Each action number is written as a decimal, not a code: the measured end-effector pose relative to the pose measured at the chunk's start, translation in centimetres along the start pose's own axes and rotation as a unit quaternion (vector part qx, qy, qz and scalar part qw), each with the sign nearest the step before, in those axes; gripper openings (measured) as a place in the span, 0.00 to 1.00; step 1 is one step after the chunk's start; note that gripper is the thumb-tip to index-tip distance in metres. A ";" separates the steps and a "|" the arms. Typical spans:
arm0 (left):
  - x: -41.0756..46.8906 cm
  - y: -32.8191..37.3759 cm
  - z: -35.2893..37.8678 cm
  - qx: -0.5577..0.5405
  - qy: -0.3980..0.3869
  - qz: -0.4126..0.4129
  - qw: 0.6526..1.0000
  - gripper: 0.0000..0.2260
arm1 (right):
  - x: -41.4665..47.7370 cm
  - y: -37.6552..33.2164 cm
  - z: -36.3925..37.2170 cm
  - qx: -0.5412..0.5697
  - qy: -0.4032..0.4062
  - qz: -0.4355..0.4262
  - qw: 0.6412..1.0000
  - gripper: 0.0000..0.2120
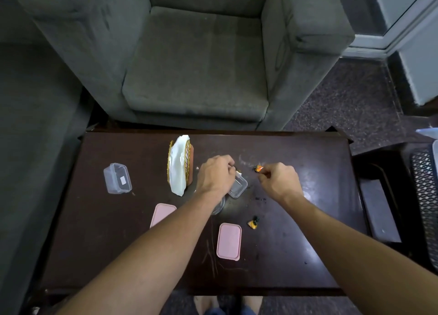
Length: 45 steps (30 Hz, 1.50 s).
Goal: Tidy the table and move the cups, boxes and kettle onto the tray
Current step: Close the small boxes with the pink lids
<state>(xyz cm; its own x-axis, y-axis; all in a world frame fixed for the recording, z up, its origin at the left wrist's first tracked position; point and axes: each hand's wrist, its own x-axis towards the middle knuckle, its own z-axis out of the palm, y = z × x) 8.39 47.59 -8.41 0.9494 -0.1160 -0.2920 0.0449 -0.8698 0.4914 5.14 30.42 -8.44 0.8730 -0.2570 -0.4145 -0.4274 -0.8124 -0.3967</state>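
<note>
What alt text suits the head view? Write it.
Over a dark table, the right hand pinches an orange wrapper while the left hand curls beside a clear box. Two pink lids, a second box and a napkin holder sit nearby.

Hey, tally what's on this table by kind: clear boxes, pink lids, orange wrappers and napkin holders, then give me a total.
clear boxes: 2
pink lids: 2
orange wrappers: 2
napkin holder: 1
Total: 7
</note>
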 end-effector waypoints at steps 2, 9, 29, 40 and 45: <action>0.6 0.0 0.4 0.007 -0.001 -0.005 1.000 0.11 | 0.6 0.5 0.2 0.000 0.002 0.010 1.000 0.10; 2.4 0.4 1.7 0.027 -0.016 -0.027 0.999 0.08 | 2.9 1.3 1.3 -0.035 0.021 0.008 0.999 0.10; 5.7 2.0 3.1 0.114 -0.030 -0.037 0.992 0.10 | 2.3 1.8 3.7 -0.019 0.113 -0.128 0.985 0.08; 6.0 0.1 2.4 0.126 -0.012 -0.057 0.990 0.11 | 0.8 1.1 5.9 -0.013 0.046 -0.191 0.981 0.11; 6.1 -1.9 1.2 0.133 -0.061 -0.093 0.985 0.14 | 3.4 3.1 4.2 0.070 0.102 -0.082 0.989 0.09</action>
<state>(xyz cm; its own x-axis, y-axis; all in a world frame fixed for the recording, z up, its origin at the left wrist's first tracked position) 13.74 47.96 -12.17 0.8877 0.0143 -0.4603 0.1158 -0.9743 0.1931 5.77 29.24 -14.49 0.9564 -0.2391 -0.1677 -0.2921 -0.7747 -0.5608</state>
